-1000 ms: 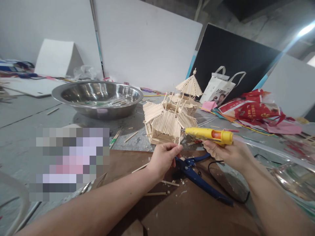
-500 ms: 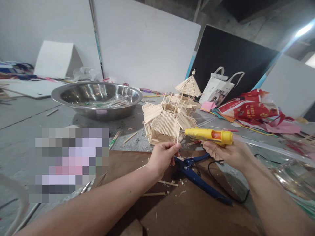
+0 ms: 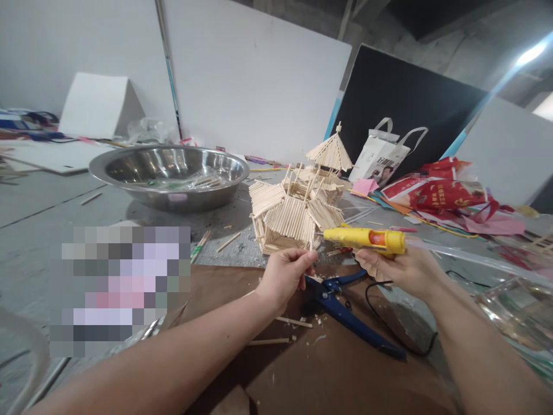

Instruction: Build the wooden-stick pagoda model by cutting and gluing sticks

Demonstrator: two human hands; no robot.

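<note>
Between thumb and fingers, my left hand [image 3: 287, 276] pinches a short wooden stick [image 3: 313, 245] that points upward. My right hand [image 3: 395, 268] is wrapped round a yellow hot glue gun [image 3: 365, 237], with a clear glue stick [image 3: 466, 256] running out of its back end. The gun's nozzle aims left, close to the stick's upper end; whether they touch I cannot tell. Just behind them stands a pavilion model [image 3: 291, 219] built of wooden sticks, with slatted roof panels. Below my hands, blue-handled cutting pliers [image 3: 354, 320] lie on a brown sheet [image 3: 224, 369].
At the left back sits a steel basin [image 3: 168, 196] with plastic wrap inside. A second stick model with a pointed roof [image 3: 330, 151] stands behind the first. A white bag [image 3: 378, 154] and red packaging [image 3: 436, 187] lie at the right. A glass jar [image 3: 514, 311] is at far right.
Both hands, the stick and the glue gun hold almost the same places. The whole view has shifted very slightly.
</note>
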